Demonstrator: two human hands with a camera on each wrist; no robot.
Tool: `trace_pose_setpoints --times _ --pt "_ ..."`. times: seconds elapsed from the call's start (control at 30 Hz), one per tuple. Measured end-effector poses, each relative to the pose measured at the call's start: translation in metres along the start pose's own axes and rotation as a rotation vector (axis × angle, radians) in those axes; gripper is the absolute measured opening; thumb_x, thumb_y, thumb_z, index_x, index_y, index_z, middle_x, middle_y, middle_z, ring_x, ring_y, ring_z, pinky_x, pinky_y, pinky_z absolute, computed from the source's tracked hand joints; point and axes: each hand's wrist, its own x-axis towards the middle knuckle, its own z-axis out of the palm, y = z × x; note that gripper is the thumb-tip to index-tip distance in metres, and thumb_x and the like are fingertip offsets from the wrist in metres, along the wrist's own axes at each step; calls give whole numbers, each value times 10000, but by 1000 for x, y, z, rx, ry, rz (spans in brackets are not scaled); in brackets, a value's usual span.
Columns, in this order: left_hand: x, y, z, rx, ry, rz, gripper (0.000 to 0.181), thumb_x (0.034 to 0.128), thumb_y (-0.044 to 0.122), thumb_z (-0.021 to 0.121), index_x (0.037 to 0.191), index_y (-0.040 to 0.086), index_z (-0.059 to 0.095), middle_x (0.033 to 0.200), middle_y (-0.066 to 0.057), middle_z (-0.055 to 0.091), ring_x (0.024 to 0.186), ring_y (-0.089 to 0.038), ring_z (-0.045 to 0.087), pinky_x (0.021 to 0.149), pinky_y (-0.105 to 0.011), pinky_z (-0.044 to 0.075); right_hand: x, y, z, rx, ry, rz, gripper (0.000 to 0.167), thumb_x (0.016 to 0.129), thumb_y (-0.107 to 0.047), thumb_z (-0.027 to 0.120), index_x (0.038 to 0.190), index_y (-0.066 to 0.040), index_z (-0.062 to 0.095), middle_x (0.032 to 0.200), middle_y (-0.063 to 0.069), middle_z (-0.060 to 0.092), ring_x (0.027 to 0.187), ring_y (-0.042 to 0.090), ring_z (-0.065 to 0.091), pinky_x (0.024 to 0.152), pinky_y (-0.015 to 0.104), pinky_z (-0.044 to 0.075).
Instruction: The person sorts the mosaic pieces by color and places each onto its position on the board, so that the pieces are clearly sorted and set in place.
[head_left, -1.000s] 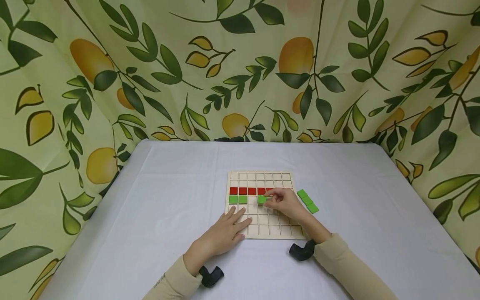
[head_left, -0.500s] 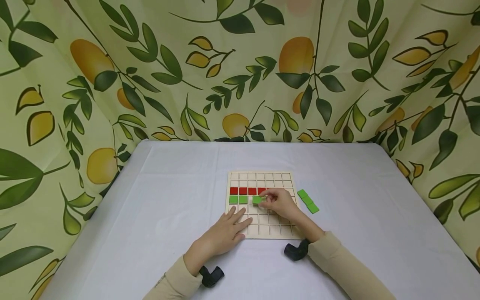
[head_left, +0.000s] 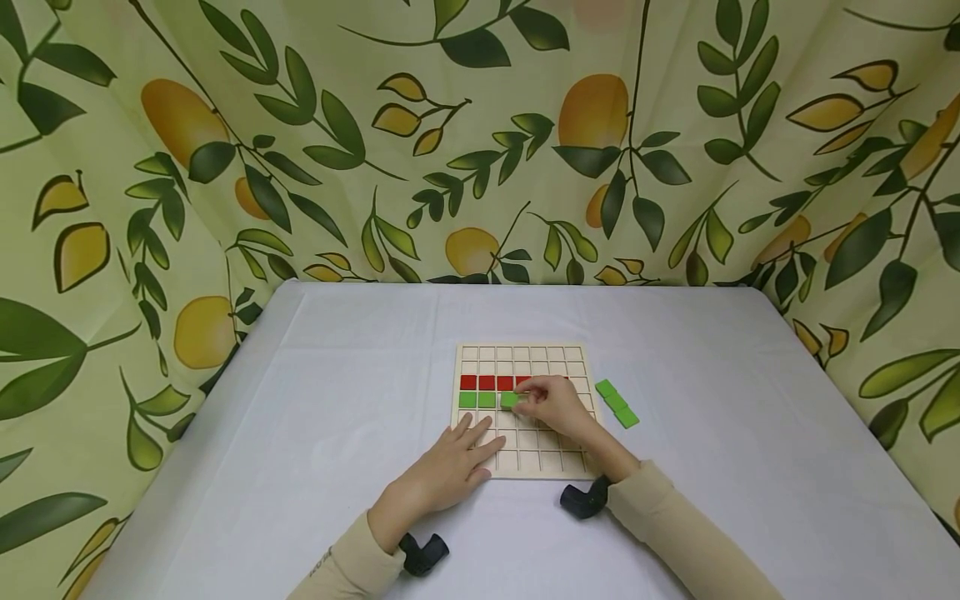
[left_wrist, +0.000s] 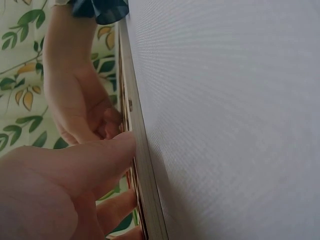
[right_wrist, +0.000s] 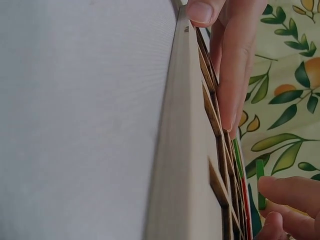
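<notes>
A pale wooden grid board (head_left: 527, 461) lies on the white cloth. One row holds several red tiles (head_left: 486, 382), partly covered by my right hand (head_left: 557, 404). That hand pinches a green square tile (head_left: 508, 401) over the third cell of the row just nearer me. The right wrist view shows this green tile (right_wrist: 260, 185) on edge between fingertips, apart from the board. Two green tiles (head_left: 477, 400) sit left of it in the same row. My left hand (head_left: 442, 467) rests with spread fingers on the board's near left corner; its thumb (left_wrist: 120, 150) touches the edge.
Several loose green tiles (head_left: 617, 403) lie in a slanted line on the cloth, right of the board. Black curved pieces (head_left: 423, 554) are worn at both wrists. A leaf-and-fruit patterned curtain (head_left: 480, 167) stands behind the white table (head_left: 337, 358).
My right hand has carried the pinched green tile leftward along the row, from about the fourth cell to the third. My left hand has stayed in place.
</notes>
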Motion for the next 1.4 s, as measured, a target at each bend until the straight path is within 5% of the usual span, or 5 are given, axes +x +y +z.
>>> trace_pose_setpoints --times 1.4 --pt "1 -1 2 8 0 -6 450 1002 244 489 1446 177 457 1593 -115 306 1489 -395 236 1171 -569 301 7 -8 6 -118 25 82 222 804 -82 753 1011 -5 731 667 53 595 586 98 450 526 189 365"
